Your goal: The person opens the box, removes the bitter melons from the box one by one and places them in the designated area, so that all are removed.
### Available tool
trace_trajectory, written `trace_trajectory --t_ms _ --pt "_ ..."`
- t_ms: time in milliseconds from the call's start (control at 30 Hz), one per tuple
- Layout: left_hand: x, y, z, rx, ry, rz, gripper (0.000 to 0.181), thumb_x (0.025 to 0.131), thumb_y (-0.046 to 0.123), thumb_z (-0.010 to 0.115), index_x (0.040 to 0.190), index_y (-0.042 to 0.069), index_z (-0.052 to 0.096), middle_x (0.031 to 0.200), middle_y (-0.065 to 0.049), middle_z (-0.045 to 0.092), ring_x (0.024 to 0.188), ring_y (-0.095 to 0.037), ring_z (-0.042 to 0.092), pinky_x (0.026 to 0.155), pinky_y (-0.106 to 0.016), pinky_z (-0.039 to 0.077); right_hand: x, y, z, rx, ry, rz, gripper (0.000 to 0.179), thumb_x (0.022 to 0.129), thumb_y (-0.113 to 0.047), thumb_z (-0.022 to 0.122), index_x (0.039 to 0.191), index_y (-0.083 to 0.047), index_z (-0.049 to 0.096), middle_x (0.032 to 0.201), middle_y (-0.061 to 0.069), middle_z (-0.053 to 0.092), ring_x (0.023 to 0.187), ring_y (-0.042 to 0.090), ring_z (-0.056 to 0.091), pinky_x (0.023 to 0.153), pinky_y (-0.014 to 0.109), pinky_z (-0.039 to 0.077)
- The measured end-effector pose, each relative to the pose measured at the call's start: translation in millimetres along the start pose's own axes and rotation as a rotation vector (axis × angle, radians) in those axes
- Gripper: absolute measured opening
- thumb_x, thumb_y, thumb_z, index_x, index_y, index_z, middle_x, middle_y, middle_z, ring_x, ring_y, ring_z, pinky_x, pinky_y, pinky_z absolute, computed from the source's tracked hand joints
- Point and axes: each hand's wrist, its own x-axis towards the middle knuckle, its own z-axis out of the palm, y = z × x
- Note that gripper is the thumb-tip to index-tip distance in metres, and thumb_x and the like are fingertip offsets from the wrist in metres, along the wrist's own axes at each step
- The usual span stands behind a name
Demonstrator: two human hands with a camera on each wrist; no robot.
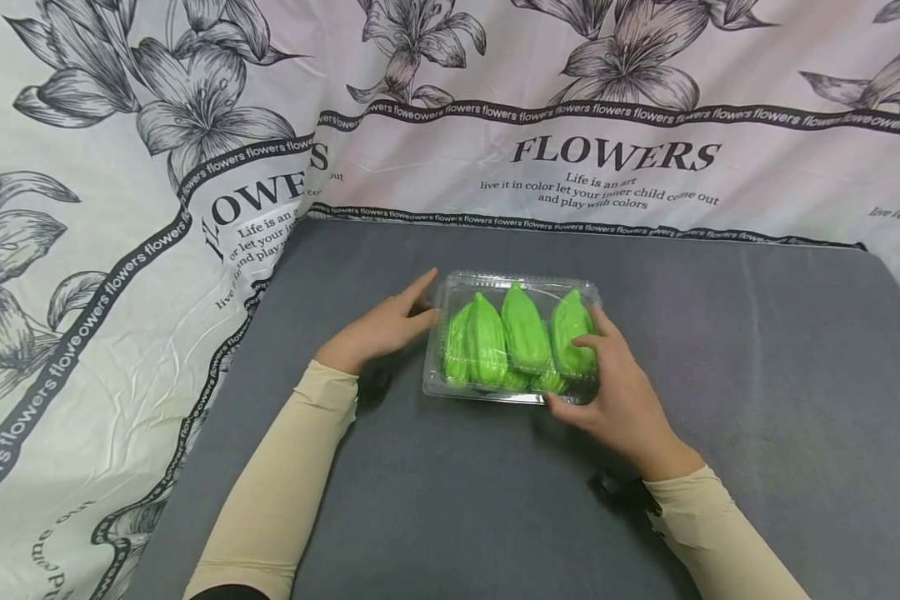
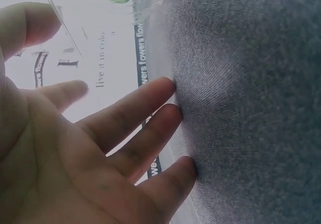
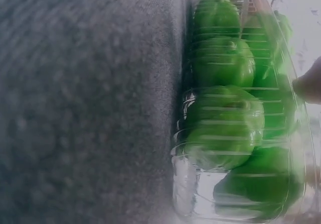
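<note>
A clear plastic clamshell box [image 1: 437, 388] lies on the grey table with its lid over several bright green, ridged, tapered vegetable-like pieces [image 1: 525, 333]. My right hand [image 1: 630, 396] grips the box's right end, the thumb at the near edge and fingers over the lid and far right side. Through the box wall in the right wrist view, the rounded ends of the green pieces [image 3: 225, 123] show in layers. Beside the box's left edge is my left hand [image 1: 381, 329], fingers extended and spread. In the left wrist view, several left fingertips [image 2: 168, 86] touch or nearly touch the tabletop.
A grey cloth-like surface [image 1: 450, 500] covers the table. White fabric printed with flowers and lettering [image 1: 615, 158] hangs along the back and continues down the left side [image 1: 82, 333]. Dark wrist straps show at both sleeves.
</note>
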Motion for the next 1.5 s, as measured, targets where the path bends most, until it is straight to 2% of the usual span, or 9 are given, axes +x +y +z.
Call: trace_trajectory --t_ms 67,233,433,700,933,1200,1500 --pt "0.3 0.4 0.2 0.004 -0.002 0.006 0.074 0.110 0.048 0.049 0.171 0.031 0.011 0.156 -0.018 0.051 0.146 -0.039 0.046 0.119 -0.057 0.037 -1.5 1 0 0.013 0.027 0.004 0.067 0.068 -0.014 0.093 0.123 0.005 0.059 0.168 0.028 0.026 0.146 0.054 0.038 0.097 0.069 0.048" --pt "1.1 0.3 0.6 0.000 -0.009 0.003 0.065 0.111 0.048 0.046 0.169 0.038 0.018 0.162 -0.012 0.046 0.152 -0.032 0.038 0.121 -0.053 0.035 -4.6 2 2 0.035 0.087 0.030 0.065 0.066 -0.013 0.094 0.124 0.000 0.066 0.167 0.038 0.016 0.149 0.062 0.026 0.102 0.079 0.039" --pt "0.5 -0.6 0.0 -0.003 -0.007 -0.014 0.064 0.110 0.049 0.047 0.168 0.042 0.020 0.163 -0.009 0.045 0.156 -0.029 0.033 0.124 -0.052 0.031 -5.2 3 1 0.009 0.045 0.065 0.073 0.070 -0.020 0.094 0.135 -0.007 0.062 0.161 0.037 0.033 0.134 0.066 0.046 0.095 0.077 0.045" --pt "0.8 -0.8 0.0 -0.013 0.006 -0.007 0.064 0.109 0.050 0.047 0.167 0.043 0.022 0.161 -0.008 0.048 0.155 -0.028 0.035 0.122 -0.052 0.034 -6.7 4 -2 -0.004 -0.007 0.087 0.079 0.075 -0.018 0.094 0.143 -0.005 0.057 0.163 0.036 0.031 0.128 0.064 0.052 0.093 0.075 0.048" --pt "1.1 -0.6 0.8 -0.009 0.000 -0.009 0.064 0.110 0.046 0.047 0.168 0.040 0.021 0.161 -0.011 0.048 0.155 -0.030 0.034 0.124 -0.052 0.031 -9.5 5 -4 0.007 0.027 0.052 0.080 0.072 -0.013 0.095 0.144 -0.004 0.059 0.158 0.037 0.040 0.123 0.061 0.057 0.092 0.072 0.050" --pt "1.7 -1.1 2.3 -0.036 0.000 -0.021 0.063 0.110 0.045 0.047 0.168 0.040 0.023 0.159 -0.012 0.049 0.152 -0.031 0.038 0.121 -0.053 0.035 -13.4 10 -6 -0.008 0.042 0.021 0.082 0.072 -0.010 0.095 0.145 -0.002 0.058 0.154 0.034 0.047 0.129 0.057 0.056 0.096 0.070 0.049" --pt "-0.1 0.8 1.6 -0.078 -0.004 -0.040 0.063 0.110 0.047 0.049 0.167 0.044 0.023 0.160 -0.010 0.048 0.152 -0.030 0.039 0.118 -0.054 0.038 -14.9 10 -8 -0.003 0.064 0.021 0.075 0.075 -0.005 0.088 0.144 -0.004 0.061 0.151 0.030 0.053 0.126 0.053 0.060 0.092 0.066 0.052"
